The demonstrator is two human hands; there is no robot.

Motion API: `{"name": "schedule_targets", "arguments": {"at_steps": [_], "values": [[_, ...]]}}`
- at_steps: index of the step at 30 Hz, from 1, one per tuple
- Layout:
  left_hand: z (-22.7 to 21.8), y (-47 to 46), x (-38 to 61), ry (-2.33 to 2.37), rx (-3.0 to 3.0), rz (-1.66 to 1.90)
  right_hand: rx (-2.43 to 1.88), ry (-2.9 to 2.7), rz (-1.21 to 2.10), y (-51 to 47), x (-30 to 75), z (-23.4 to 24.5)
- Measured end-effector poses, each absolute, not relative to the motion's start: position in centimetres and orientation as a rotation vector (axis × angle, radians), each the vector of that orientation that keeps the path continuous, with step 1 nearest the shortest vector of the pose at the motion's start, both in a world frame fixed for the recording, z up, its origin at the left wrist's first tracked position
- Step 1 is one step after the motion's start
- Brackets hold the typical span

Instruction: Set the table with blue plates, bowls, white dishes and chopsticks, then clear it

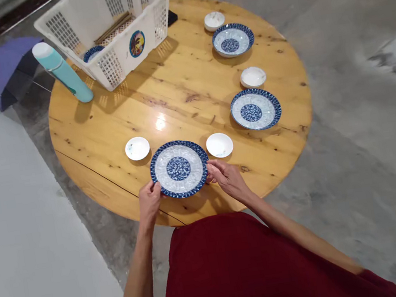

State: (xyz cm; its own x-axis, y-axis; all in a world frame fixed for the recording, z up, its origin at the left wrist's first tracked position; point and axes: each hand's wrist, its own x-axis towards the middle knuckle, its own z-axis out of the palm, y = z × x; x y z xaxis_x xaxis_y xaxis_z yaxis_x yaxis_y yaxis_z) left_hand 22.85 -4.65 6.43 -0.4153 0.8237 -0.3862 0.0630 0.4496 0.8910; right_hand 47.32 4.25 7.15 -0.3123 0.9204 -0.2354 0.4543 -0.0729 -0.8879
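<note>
A blue-and-white patterned plate point(179, 168) lies near the front edge of the round wooden table point(175, 92). My left hand point(149, 201) grips its lower left rim and my right hand point(226, 176) pinches its right rim. A small white dish point(137, 148) sits just left of the plate and another small white dish point(219, 145) just right of it. Farther right lies a second patterned plate point(255, 108) with a white dish point(253, 76) behind it. At the far side a third patterned plate point(233, 39) has a white dish point(214, 20) beside it.
A white plastic basket point(108, 23) stands at the back left of the table, holding another blue plate and what look like chopsticks. A teal bottle point(62, 72) stands left of it. A purple umbrella point(9, 70) lies on the concrete floor beyond.
</note>
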Motion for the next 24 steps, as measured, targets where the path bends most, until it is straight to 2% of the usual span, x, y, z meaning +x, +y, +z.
{"name": "schedule_targets", "arguments": {"at_steps": [9, 14, 24], "values": [[6.4, -2.4, 24.6, 1.782, 0.868, 0.863, -1.625, -1.737, 1.383, 5.7, 48.9, 5.1], [6.2, -1.2, 24.3, 1.835, 0.881, 0.723, -1.743, -1.849, 1.269, 6.7, 48.6, 4.2], [7.3, 0.8, 23.0, 2.179, 1.316, 0.05, -1.87, -2.091, 1.004, 6.8, 47.6, 3.3]]}}
